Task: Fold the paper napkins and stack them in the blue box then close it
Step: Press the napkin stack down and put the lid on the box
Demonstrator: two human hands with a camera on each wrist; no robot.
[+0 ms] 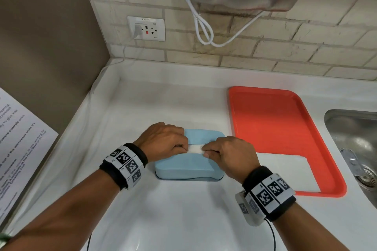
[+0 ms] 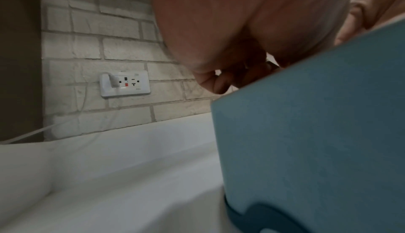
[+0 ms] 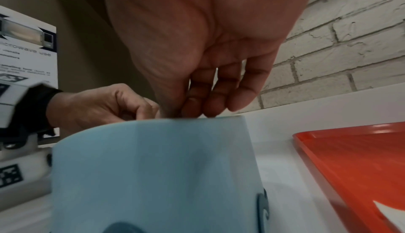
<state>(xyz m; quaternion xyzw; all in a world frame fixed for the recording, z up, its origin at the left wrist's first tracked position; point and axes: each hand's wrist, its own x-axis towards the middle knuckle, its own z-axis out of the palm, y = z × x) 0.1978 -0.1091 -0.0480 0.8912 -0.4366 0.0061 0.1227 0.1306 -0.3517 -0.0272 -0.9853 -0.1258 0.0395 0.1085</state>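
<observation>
The blue box [image 1: 183, 167] stands on the white counter with its lid on; it fills the lower right of the left wrist view [image 2: 317, 141] and the lower middle of the right wrist view [image 3: 153, 167]. A white strip of napkin [image 1: 195, 149] shows at the middle of the lid. My left hand [image 1: 183, 147] pinches the strip's left end with curled fingers [image 2: 221, 82]. From the other side, my right hand [image 1: 206, 152] pinches its right end, fingertips [image 3: 203, 108] down on the lid. The inside of the box is hidden.
A red tray [image 1: 275, 128] lies right of the box with a flat white napkin [image 1: 289, 173] at its near end. A steel sink [image 1: 357, 144] is at the far right. A wall socket [image 1: 146, 28], a looped white cable [image 1: 204, 30] and a printed notice [image 1: 18, 138] are behind and left.
</observation>
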